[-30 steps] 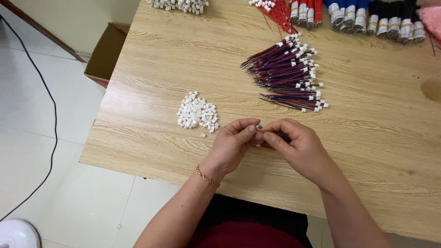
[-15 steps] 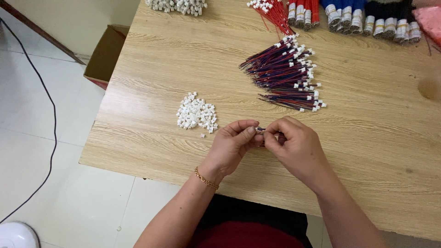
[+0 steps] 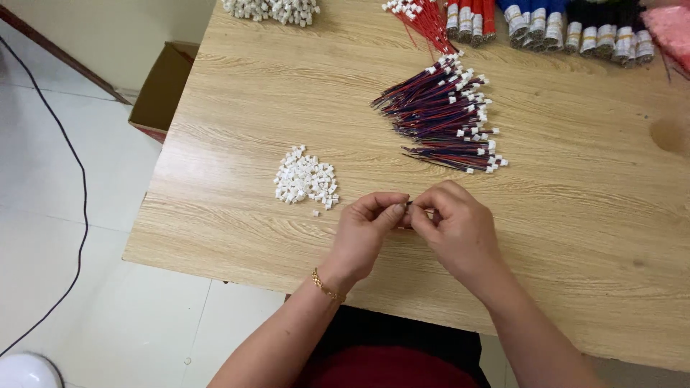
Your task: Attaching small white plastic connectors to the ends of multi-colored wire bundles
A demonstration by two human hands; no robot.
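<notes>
Left hand [image 3: 366, 233] and right hand [image 3: 453, 226] meet above light wooden desk [image 3: 575, 237], each grip pinched narrow on tiny dark wire end [image 3: 407, 206]. Risk: small piece slips, drops into pile of small white plastic connectors [image 3: 305, 179] at 9 o'clock; bundle of red-and-blue wires [image 3: 438, 115] at 12 o'clock.

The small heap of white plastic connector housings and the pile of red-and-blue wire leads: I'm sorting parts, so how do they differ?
The small heap of white plastic connector housings is loose, blocky and all white; the pile of red-and-blue wire leads is long, thin strands, fanned out, white-tipped. The heap lies beside the left hand; the pile lies farther back. Both rest on the wooden table.
</notes>
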